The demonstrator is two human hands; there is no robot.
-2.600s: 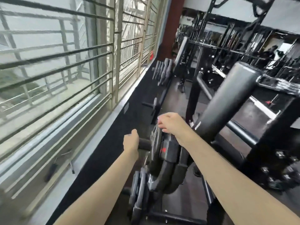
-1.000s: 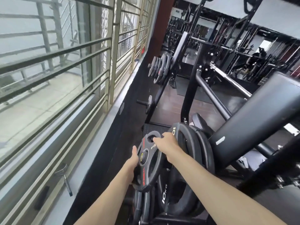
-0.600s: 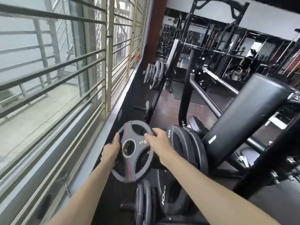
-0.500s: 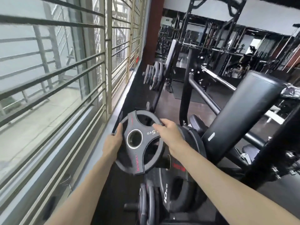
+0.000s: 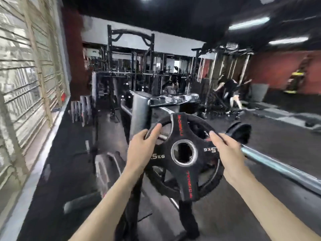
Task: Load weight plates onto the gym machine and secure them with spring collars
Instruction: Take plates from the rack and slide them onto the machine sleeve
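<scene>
Both hands grip one black weight plate [image 5: 185, 158], held up in front of the chest, face toward the camera, centre hole visible; red lettering and a "5 KG" mark on it; left hand [image 5: 144, 150] closed on the plate's left rim, fingers curled through a grip slot; right hand [image 5: 227, 153] closed on the right rim; plate is in the air, not on any sleeve; steel bar [image 5: 278, 165] runs from behind the plate toward lower right, with a dark plate [image 5: 240, 130] on it just behind the right hand; black padded roller [image 5: 139, 115] behind the plate; barred window [image 5: 26, 75] along the left; frame is motion-blurred; a person [image 5: 231, 91] far right background.
</scene>
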